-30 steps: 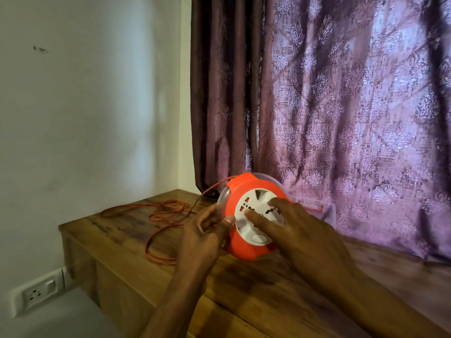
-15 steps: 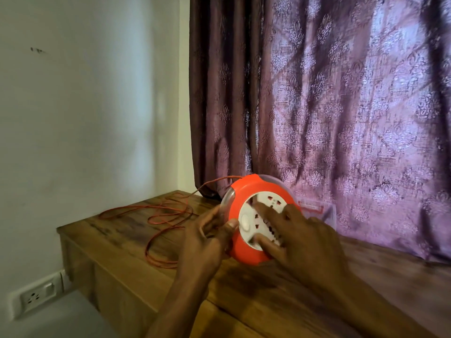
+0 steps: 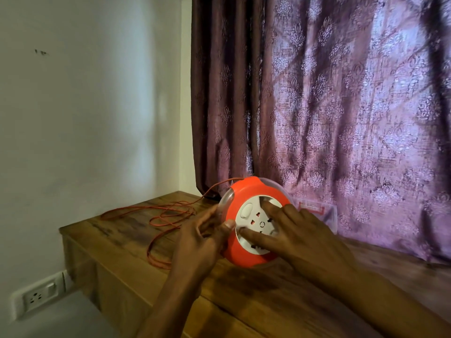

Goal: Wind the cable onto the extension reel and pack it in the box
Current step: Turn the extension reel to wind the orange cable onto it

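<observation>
An orange extension reel with a white socket face stands on edge on the wooden table. My left hand grips its left rim, thumb on the orange front. My right hand lies on the white socket disc with straight fingers pressing it. An orange cable runs from the top of the reel and lies in loose loops on the table to the left. A clear plastic box with red print stands behind the reel, partly hidden by my right hand.
A patterned purple curtain hangs right behind the table. A white wall is at the left, with a wall socket low down. The table's left edge drops off near the cable loops.
The white socket disc has turned under my right fingers, its oval button going from bottom to upper left. The loose cable loops have drawn in a little toward the reel.
</observation>
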The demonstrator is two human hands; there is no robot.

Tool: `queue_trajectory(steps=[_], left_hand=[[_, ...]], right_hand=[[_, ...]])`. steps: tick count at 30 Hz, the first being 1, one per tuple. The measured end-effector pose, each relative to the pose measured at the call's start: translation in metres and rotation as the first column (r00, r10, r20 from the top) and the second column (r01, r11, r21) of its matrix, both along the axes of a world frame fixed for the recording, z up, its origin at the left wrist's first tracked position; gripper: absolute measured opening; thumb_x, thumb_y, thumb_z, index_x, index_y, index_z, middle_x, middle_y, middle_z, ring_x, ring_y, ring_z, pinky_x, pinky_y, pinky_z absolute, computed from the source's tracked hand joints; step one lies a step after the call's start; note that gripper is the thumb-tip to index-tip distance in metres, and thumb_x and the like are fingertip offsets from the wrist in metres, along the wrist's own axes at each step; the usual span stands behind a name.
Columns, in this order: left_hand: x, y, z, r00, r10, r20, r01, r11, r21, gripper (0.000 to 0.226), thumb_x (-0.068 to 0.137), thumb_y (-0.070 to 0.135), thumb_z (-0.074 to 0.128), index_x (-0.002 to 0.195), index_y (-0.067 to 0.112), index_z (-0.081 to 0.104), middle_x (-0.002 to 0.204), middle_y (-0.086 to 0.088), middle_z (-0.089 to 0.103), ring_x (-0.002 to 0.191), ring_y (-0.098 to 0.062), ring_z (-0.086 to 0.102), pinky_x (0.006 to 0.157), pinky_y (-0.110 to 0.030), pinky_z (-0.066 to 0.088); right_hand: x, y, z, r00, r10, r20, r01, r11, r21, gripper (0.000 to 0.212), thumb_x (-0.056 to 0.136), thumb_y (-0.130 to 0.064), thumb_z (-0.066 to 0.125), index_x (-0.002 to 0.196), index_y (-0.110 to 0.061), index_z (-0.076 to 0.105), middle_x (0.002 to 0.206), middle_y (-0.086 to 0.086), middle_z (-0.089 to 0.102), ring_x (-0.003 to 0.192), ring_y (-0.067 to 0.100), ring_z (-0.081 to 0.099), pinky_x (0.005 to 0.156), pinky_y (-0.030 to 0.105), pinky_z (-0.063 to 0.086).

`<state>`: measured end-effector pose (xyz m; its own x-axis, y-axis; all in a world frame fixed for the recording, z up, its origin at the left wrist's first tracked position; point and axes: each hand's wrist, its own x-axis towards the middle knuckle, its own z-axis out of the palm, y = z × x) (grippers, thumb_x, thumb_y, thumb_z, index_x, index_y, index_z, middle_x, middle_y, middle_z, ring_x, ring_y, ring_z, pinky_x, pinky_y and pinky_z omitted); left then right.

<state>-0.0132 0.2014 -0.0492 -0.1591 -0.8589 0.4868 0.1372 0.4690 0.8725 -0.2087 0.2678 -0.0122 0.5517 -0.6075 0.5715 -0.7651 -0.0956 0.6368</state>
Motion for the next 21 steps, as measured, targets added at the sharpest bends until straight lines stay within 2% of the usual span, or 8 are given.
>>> queue_trajectory(steps=[3,5,7,9,11,14,17,21], left_hand=[[-0.001,0.0,-0.001,1.0,0.013,-0.015,-0.013,1.0,0.004,0.042,0.07,0.044,0.071,0.111,0.046,0.066,0.097,0.023,0.075,0.091,0.004,0.071,0.065,-0.021,0.061],[-0.005,0.001,-0.004,1.0,0.023,-0.021,-0.023,1.0,0.004,0.034,0.078,0.032,0.074,0.109,0.044,0.066,0.096,0.021,0.076,0.09,0.004,0.071,0.067,-0.024,0.062],[-0.009,0.002,-0.007,0.999,0.032,-0.028,-0.032,0.999,0.011,0.031,0.084,0.023,0.073,0.107,0.042,0.067,0.096,0.024,0.076,0.088,0.006,0.071,0.067,-0.022,0.062],[-0.012,0.005,-0.006,0.999,0.029,-0.022,-0.028,0.999,0.022,0.029,0.086,0.021,0.071,0.098,0.046,0.066,0.088,0.033,0.073,0.084,0.011,0.07,0.064,-0.016,0.059],[-0.01,0.005,-0.005,0.999,0.029,-0.025,-0.028,0.999,0.039,0.029,0.086,0.02,0.071,0.098,0.046,0.067,0.086,0.031,0.074,0.085,0.007,0.071,0.064,-0.018,0.06],[-0.004,0.005,-0.001,0.998,0.036,-0.053,-0.032,0.997,0.073,0.034,0.087,0.023,0.07,0.12,0.031,0.068,0.104,0.011,0.078,0.096,-0.011,0.074,0.072,-0.033,0.064],[0.002,0.005,0.002,0.999,0.019,-0.044,-0.016,0.998,0.061,0.04,0.088,0.025,0.069,0.128,0.027,0.064,0.113,0.007,0.075,0.101,-0.013,0.072,0.066,-0.027,0.063],[0.004,0.006,0.005,1.0,-0.014,-0.019,0.015,0.999,0.035,0.04,0.087,0.024,0.07,0.126,0.031,0.065,0.111,0.009,0.076,0.098,-0.01,0.073,0.063,-0.024,0.061]], right_hand=[[0.001,0.001,-0.001,0.997,-0.02,0.077,0.019,1.0,0.024,0.051,0.085,-0.028,0.038,0.134,-0.04,0.046,0.112,0.015,0.063,0.09,0.031,0.062,0.063,0.038,0.047],[0.009,0.003,-0.003,0.955,-0.06,0.289,0.044,0.997,0.062,0.05,0.085,-0.045,0.042,0.136,-0.041,0.042,0.095,0.005,0.067,0.077,0.027,0.065,0.06,0.036,0.047],[0.019,0.004,-0.005,0.811,-0.107,0.576,0.066,0.994,0.092,0.058,0.082,-0.068,0.041,0.135,-0.044,0.038,0.086,-0.003,0.07,0.076,0.022,0.067,0.061,0.035,0.048],[0.022,0.004,-0.008,0.716,-0.124,0.687,0.069,0.992,0.106,0.064,0.08,-0.075,0.033,0.136,-0.044,0.031,0.091,-0.009,0.072,0.087,0.018,0.066,0.066,0.031,0.047],[0.026,0.008,-0.004,0.76,-0.107,0.641,0.054,0.993,0.102,0.059,0.085,-0.066,0.04,0.137,-0.038,0.036,0.093,-0.007,0.072,0.08,0.019,0.068,0.059,0.029,0.044],[0.021,0.016,0.0,0.925,-0.006,0.38,-0.011,0.999,0.043,0.048,0.083,-0.043,0.053,0.127,-0.026,0.056,0.095,0.005,0.07,0.069,0.026,0.067,0.042,0.033,0.047],[0.016,0.015,0.002,0.988,0.054,0.146,-0.054,0.999,-0.009,0.051,0.079,-0.035,0.036,0.123,-0.033,0.061,0.116,0.017,0.064,0.087,0.033,0.066,0.05,0.037,0.052],[0.009,0.01,0.009,0.999,0.03,0.01,-0.03,1.0,-0.002,0.05,0.082,-0.025,0.036,0.126,-0.038,0.057,0.118,0.021,0.062,0.083,0.032,0.065,0.052,0.035,0.052]])
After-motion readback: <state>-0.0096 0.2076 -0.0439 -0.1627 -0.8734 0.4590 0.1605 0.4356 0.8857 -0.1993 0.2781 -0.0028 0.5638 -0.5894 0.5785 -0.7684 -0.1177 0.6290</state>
